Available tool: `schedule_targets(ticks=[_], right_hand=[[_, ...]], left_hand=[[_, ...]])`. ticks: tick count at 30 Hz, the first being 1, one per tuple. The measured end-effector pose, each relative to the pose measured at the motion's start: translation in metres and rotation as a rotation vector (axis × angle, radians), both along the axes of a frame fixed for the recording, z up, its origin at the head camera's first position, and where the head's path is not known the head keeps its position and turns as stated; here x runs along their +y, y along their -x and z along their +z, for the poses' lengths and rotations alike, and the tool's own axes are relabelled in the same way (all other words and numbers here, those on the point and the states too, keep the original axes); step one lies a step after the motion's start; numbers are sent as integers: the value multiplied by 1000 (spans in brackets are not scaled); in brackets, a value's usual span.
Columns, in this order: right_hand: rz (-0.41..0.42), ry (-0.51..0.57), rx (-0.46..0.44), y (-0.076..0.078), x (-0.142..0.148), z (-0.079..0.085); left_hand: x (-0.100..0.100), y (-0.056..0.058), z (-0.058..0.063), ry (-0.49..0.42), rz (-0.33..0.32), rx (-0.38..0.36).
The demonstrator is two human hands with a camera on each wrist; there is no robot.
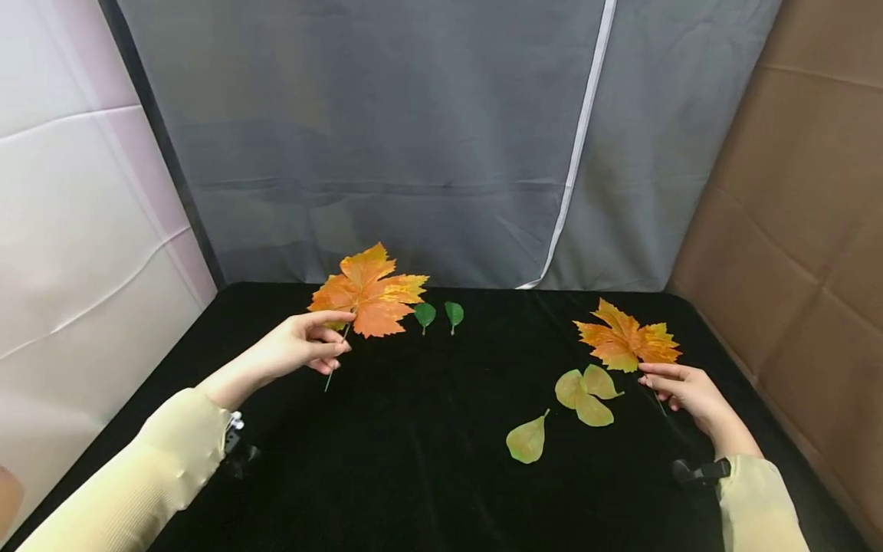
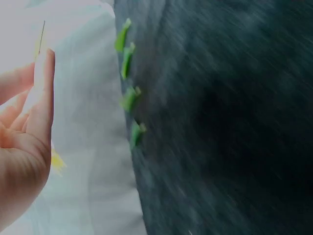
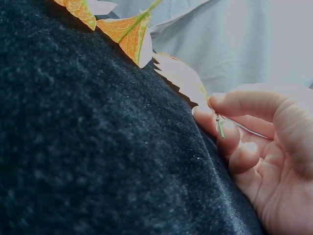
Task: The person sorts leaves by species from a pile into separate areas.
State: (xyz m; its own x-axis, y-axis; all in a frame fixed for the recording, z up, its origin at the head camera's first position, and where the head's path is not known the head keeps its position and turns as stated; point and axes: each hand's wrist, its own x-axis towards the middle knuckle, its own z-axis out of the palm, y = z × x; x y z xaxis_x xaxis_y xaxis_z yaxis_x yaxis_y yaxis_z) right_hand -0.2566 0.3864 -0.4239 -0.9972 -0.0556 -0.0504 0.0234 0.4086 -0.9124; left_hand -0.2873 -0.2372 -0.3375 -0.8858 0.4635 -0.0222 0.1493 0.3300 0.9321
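My left hand (image 1: pixel 298 349) pinches the stem of an orange-yellow maple leaf (image 1: pixel 375 295) between thumb and fingers, holding it up over the left side of the black cloth. The leaf's thin stem hangs down past the fingers. Over on the right, my right hand (image 1: pixel 690 391) pinches the stem of a second orange maple leaf (image 1: pixel 624 337). In the right wrist view the thumb and fingertips (image 3: pixel 218 100) meet on that stem. Just left of this hand lies a cluster of yellow-green leaves (image 1: pixel 585 395), with a single yellow-green leaf (image 1: pixel 526 441) nearer the front.
Green leaves (image 1: pixel 454 313) lie near the far edge, partly behind the left maple leaf; the left wrist view shows several in a row (image 2: pixel 130 99). Black cloth (image 1: pixel 414 460) covers the table. A grey curtain (image 1: pixel 379 138) stands behind, with a white panel (image 1: pixel 69 192) left and brown panel (image 1: pixel 807 230) right.
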Motion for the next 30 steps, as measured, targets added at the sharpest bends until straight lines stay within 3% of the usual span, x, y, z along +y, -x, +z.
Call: schedule_targets(ticks=[7, 14, 22, 30], right_hand=[[-4, -10, -6, -5, 4, 3], [-4, -14, -13, -3, 8, 2], [3, -23, -20, -1, 8, -1], [18, -22, 0, 1, 2, -1]], left_hand=[[-36, -27, -20, 15, -5, -28], [-52, -53, -39, 17, -37, -82], [-59, -68, -54, 22, -82, -159], [-62, -75, -60, 50, -128, -200]])
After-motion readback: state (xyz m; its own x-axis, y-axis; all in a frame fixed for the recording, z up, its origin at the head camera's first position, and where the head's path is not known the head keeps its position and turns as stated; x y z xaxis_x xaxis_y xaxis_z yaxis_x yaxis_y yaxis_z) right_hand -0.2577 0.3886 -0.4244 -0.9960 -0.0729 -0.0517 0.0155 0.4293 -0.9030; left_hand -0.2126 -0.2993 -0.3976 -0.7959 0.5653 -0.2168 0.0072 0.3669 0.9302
